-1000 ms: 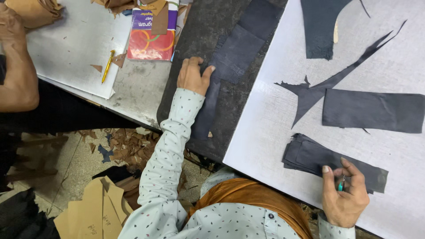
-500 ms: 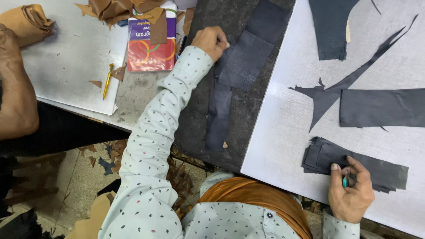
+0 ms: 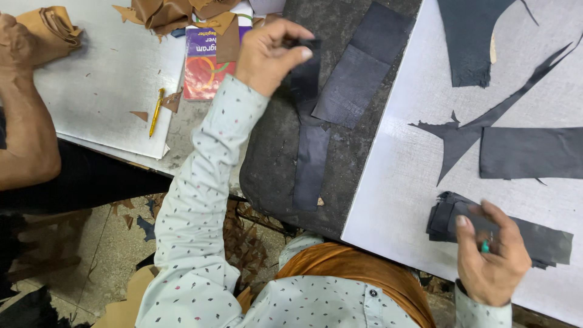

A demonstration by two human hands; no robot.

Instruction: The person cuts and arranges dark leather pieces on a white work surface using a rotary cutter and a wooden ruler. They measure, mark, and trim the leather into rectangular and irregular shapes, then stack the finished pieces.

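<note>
Pinching the top of a long dark leather strip [image 3: 310, 146], left hand [image 3: 267, 58] lifts that end off the rough black slab [image 3: 267, 164]; its tip is hidden by fingers. Right hand [image 3: 492, 255], curled around a small green-tipped tool [image 3: 485, 246], mostly concealed, rests on stacked dark pieces [image 3: 540, 240] on white board [image 3: 401, 182].

One package: flat rectangular packet [image 3: 209, 67], purple top, red lower part, far left on worktop [image 3: 109, 91], partly under brown scraps [image 3: 164, 11].
</note>
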